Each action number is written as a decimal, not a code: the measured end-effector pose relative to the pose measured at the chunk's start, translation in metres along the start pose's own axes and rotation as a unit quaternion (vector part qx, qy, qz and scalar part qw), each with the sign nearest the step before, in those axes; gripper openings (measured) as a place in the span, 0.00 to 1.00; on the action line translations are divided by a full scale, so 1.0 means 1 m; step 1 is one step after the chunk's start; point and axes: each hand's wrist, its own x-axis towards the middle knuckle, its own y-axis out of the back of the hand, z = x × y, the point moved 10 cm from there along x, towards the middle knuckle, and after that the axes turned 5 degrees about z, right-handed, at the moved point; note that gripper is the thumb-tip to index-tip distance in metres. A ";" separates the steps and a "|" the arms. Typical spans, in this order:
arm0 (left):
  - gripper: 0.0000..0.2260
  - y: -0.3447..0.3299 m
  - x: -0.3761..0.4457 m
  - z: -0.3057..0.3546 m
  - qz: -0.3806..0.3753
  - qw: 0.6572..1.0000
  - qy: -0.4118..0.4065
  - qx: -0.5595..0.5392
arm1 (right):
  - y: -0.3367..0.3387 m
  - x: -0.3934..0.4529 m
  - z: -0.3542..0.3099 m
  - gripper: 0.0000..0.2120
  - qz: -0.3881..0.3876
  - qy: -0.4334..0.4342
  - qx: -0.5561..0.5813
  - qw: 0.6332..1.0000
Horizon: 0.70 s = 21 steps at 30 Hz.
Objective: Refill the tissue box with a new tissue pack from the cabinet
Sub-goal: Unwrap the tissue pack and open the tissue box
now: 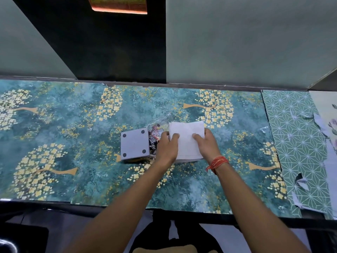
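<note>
A white stack of tissues (187, 132) lies on the floral teal counter (73, 143) near its middle. My left hand (166, 147) grips the stack's left side and my right hand (207, 145) grips its right side, thumbs on top. Just left of the stack lies the crumpled clear plastic wrapper (156, 130) with dark print. Left of that a grey square tissue box (135, 145) rests upside down, its base with four round feet facing up. A red thread band is on my right wrist.
A dark panel (109, 42) stands behind the counter between pale wall surfaces. To the right, a green geometric liner (295, 143) with torn patches covers the counter. The counter's front edge runs near my forearms, with a dark floor below.
</note>
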 end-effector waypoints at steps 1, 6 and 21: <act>0.16 0.004 0.000 -0.002 0.016 1.000 -0.006 0.016 | 0.002 0.002 0.001 0.12 0.008 0.014 -0.032 0.999; 0.16 0.016 0.001 -0.006 0.037 0.995 -0.035 0.089 | 0.002 0.009 -0.001 0.16 0.032 0.062 -0.155 0.985; 0.15 0.032 0.012 -0.003 0.079 0.974 -0.042 0.209 | -0.003 0.015 0.019 0.25 0.038 0.008 -0.191 0.981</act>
